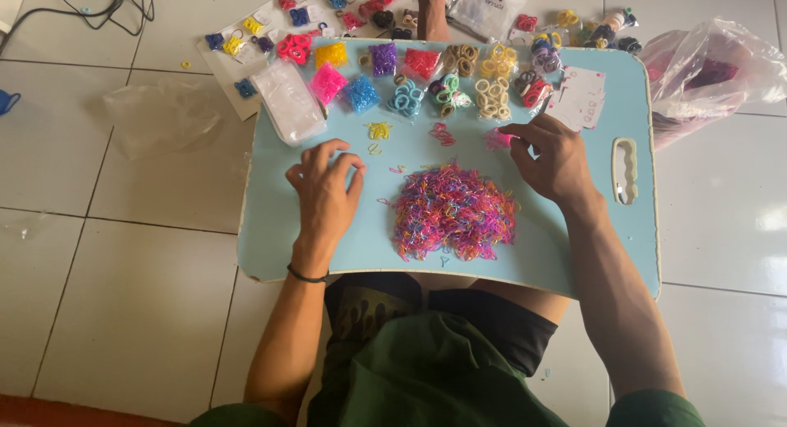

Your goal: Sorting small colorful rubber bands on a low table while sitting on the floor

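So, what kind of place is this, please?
Probably a home floor used as a small craft spot. The person sits on white floor tiles with a light blue lap board over the legs, sorting a mixed pile of tiny rubber bands; packets of hair ties lie beyond.

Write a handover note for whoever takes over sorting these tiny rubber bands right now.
Left hand: empty, fingertips resting on the light blue board.
Right hand: fingers pinching at a small pink cluster.
Mixed pile of small bands: centre of the board, between the hands.
Done: small yellow group and red group started; bagged colours along the far edge.
Left: most of the pile remains unsorted.
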